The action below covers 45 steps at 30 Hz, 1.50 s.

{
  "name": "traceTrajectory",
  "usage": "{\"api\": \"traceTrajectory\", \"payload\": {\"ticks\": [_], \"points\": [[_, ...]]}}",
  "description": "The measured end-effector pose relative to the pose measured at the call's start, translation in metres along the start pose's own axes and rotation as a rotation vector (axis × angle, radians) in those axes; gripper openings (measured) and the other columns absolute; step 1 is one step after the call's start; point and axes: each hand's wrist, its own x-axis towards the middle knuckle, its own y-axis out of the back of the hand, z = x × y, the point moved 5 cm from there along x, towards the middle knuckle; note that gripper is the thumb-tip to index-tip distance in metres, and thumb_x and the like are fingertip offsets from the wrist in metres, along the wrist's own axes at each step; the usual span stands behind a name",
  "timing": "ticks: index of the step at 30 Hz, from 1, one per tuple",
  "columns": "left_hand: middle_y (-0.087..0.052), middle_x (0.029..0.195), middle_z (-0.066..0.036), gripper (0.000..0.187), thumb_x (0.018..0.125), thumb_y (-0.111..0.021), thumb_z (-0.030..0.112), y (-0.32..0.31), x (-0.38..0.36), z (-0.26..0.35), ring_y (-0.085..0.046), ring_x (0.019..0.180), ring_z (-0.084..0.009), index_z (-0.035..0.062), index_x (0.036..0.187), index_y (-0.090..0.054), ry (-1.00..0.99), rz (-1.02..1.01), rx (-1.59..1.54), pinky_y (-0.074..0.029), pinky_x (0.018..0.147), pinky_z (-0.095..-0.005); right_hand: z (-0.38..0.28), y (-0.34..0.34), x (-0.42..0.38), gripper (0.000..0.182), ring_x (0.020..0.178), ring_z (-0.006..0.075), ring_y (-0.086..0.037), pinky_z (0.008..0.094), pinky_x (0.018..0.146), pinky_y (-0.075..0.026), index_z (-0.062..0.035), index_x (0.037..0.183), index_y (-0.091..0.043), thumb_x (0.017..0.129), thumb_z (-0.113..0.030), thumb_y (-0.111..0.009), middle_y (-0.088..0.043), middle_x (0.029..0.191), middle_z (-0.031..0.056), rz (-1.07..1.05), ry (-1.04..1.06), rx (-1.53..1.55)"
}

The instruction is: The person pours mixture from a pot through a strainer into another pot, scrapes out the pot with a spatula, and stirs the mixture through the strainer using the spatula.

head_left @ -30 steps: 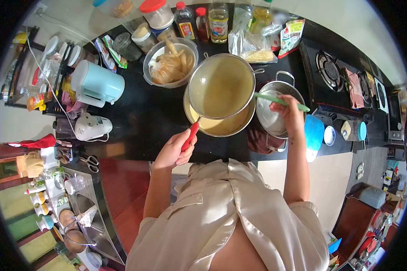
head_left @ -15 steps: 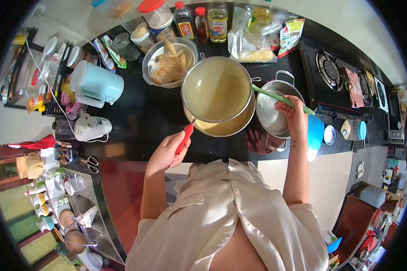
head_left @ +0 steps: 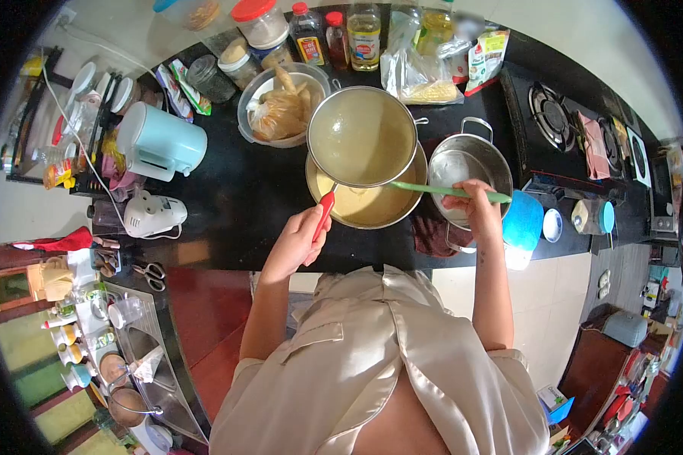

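Note:
My left hand (head_left: 297,236) is closed round the red handle of a wide strainer (head_left: 363,136), which is held over a metal bowl (head_left: 416,199) of pale yellow batter (head_left: 372,205). Smooth residue coats the mesh. Between the fingers of my right hand (head_left: 478,206) is a long green-handled utensil (head_left: 440,189); its far end reaches the strainer's lower right rim and the rest is hidden there. Beneath my right hand stands a two-handled steel pot (head_left: 457,168), with a little whitish residue inside.
A plastic tub (head_left: 255,129) with a tied bag sits behind left. Bottles (head_left: 364,42) and jars line the wall. A gas stove (head_left: 552,114) is at right; a blue container (head_left: 522,224) stands beside the pot. A light-blue kettle (head_left: 163,140) and white mixer (head_left: 154,213) are at left.
The strainer has risen slightly away from me, showing more batter. My right hand has moved left and nearer, bringing the green-handled utensil from the strainer's right side to its lower rim.

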Motion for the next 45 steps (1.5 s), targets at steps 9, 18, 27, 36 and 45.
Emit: {"api": "traceTrajectory", "payload": {"ticks": [9, 18, 27, 36, 45], "points": [[-0.036, 0.046, 0.003, 0.038, 0.101, -0.033, 0.036, 0.010, -0.018, -0.005, -0.029, 0.032, -0.0056, 0.0068, 0.080, -0.047, 0.028, 0.000, 0.036, -0.024, 0.031, -0.0221, -0.025, 0.012, 0.016, 0.030, 0.070, 0.0253, -0.067, 0.0343, 0.067, -0.056, 0.0085, 0.095, -0.060, 0.090, -0.018, -0.048, -0.065, 0.080, 0.0193, 0.073, 0.106, -0.062], [-0.034, 0.045, 0.004, 0.038, 0.100, -0.034, 0.037, 0.005, -0.011, 0.001, -0.028, 0.031, -0.0050, 0.0072, 0.080, -0.046, -0.041, 0.109, 0.126, -0.024, 0.030, -0.0218, 0.002, 0.002, -0.006, 0.029, 0.070, 0.0259, -0.067, 0.0355, 0.067, -0.056, 0.0086, 0.091, -0.060, 0.089, -0.018, -0.049, -0.065, 0.079, 0.0194, -0.064, -0.034, -0.044], [-0.039, 0.048, 0.002, 0.038, 0.101, -0.033, 0.034, 0.005, -0.024, -0.004, -0.032, 0.034, -0.0063, 0.0076, 0.079, -0.049, -0.003, 0.173, 0.188, -0.026, 0.034, -0.0238, -0.006, 0.002, -0.001, 0.031, 0.073, 0.0251, -0.067, 0.0339, 0.070, -0.055, 0.0077, 0.096, -0.059, 0.091, -0.021, -0.049, -0.066, 0.082, 0.0198, 0.076, 0.051, 0.002], [-0.039, 0.049, 0.002, 0.037, 0.100, -0.038, 0.032, -0.003, -0.014, 0.002, -0.036, 0.042, -0.0057, 0.0054, 0.076, -0.050, -0.072, 0.216, 0.225, -0.028, 0.042, -0.0239, 0.004, -0.009, -0.019, 0.030, 0.070, 0.0263, -0.066, 0.0352, 0.069, -0.056, 0.0096, 0.092, -0.059, 0.090, -0.018, -0.048, -0.065, 0.080, 0.0201, 0.059, -0.043, -0.015], [-0.047, 0.053, -0.009, 0.034, 0.099, -0.039, 0.026, -0.001, -0.017, -0.002, -0.048, 0.046, -0.0199, 0.0029, 0.078, -0.053, -0.196, 0.321, 0.553, -0.038, 0.049, -0.0343, -0.001, -0.004, -0.022, 0.031, 0.072, 0.0254, -0.067, 0.0342, 0.069, -0.056, 0.0086, 0.094, -0.059, 0.092, -0.019, -0.045, -0.065, 0.080, 0.0194, 0.134, 0.021, -0.038]]}}
